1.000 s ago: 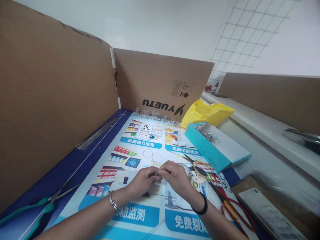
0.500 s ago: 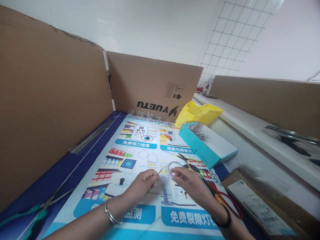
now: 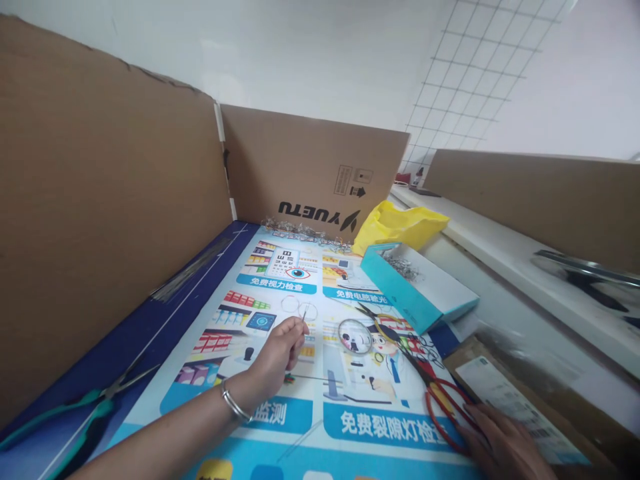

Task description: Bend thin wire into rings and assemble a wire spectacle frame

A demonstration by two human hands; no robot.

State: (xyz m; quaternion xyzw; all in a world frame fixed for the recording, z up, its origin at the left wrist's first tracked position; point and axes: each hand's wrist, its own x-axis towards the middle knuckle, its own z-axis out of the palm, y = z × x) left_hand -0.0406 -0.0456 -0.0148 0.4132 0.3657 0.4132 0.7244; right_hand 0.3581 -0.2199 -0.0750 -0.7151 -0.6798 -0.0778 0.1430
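My left hand (image 3: 280, 353), with a silver bangle at the wrist, is closed in a pinch over the printed mat (image 3: 320, 390). A thin wire piece (image 3: 305, 312) sticks up from its fingertips. At the lower right, my right hand (image 3: 505, 443) is partly blurred, with thumb and fingers at the red handles of the dark-bladed scissors (image 3: 430, 393). A thin-rimmed ring (image 3: 340, 340) lies on the mat between the hands. Beyond the scissors is a yellow-handled cutting tool (image 3: 385, 328). Faint wire loops (image 3: 291, 305) lie just beyond my left hand.
Teal-handled pliers (image 3: 103, 403) lie open at left, with thin wires (image 3: 190, 270) along the cardboard wall (image 3: 110, 173). A turquoise box (image 3: 440, 293) of small metal pieces, a yellow bag (image 3: 400, 227) and a labelled carton (image 3: 515, 400) stand at right. Tangled wire pieces (image 3: 305, 231) line the back.
My right hand has left the ring and moved down and right to the scissors' handles. My left hand has risen slightly forward with the wire piece. The ring now lies on the mat.
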